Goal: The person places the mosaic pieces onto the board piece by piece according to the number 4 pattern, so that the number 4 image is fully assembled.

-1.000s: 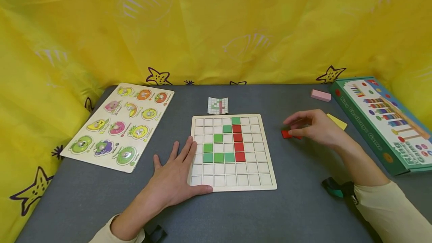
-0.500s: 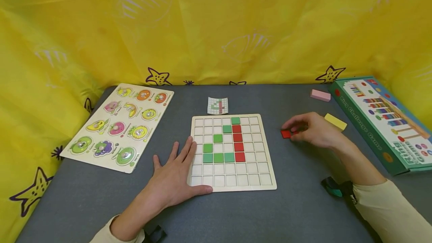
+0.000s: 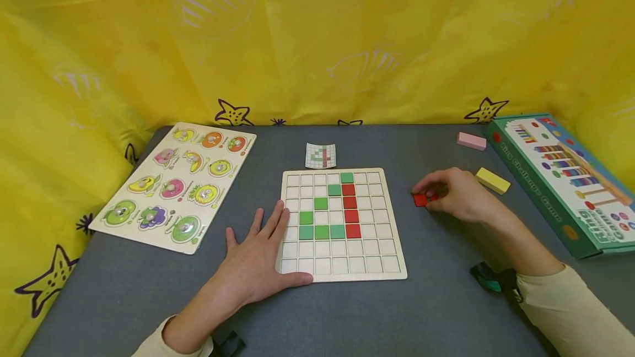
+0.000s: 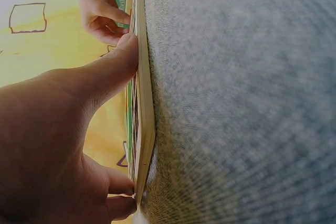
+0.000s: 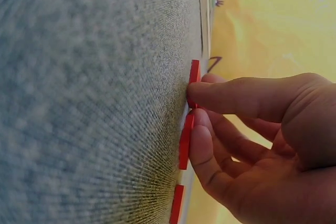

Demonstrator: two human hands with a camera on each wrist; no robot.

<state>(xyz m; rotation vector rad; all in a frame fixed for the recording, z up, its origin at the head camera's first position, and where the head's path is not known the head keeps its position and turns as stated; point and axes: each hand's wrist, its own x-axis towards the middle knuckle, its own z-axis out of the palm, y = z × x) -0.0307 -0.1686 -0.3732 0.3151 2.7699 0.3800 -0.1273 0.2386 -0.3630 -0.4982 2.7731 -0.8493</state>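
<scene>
A white grid board (image 3: 339, 265) lies mid-table, with green tiles (image 3: 321, 231) stepping down across it and meeting a column of red tiles (image 3: 351, 215). My left hand (image 3: 250, 269) rests at its left edge, fingers spread and straight, thumb on the near left corner. To the right of the board my right hand (image 3: 461, 197) pinches a loose red tile (image 5: 195, 72) on the table between thumb and fingers. Its other fingertips touch a second red tile (image 5: 185, 145), as the right wrist view shows. A third red tile (image 5: 177, 205) lies closer to that camera.
A small printed pattern card (image 3: 320, 156) lies behind the board. At the left is a fruit puzzle board (image 3: 213, 164). A yellow block (image 3: 493, 180), a pink block (image 3: 471, 141) and a green game box (image 3: 536, 191) are at the right. Yellow cloth (image 3: 317, 43) hangs behind.
My right hand has shifted slightly toward me, its thumb and fingers closing in around the red tile. More of the yellow block shows. My left hand and the board stay put.
</scene>
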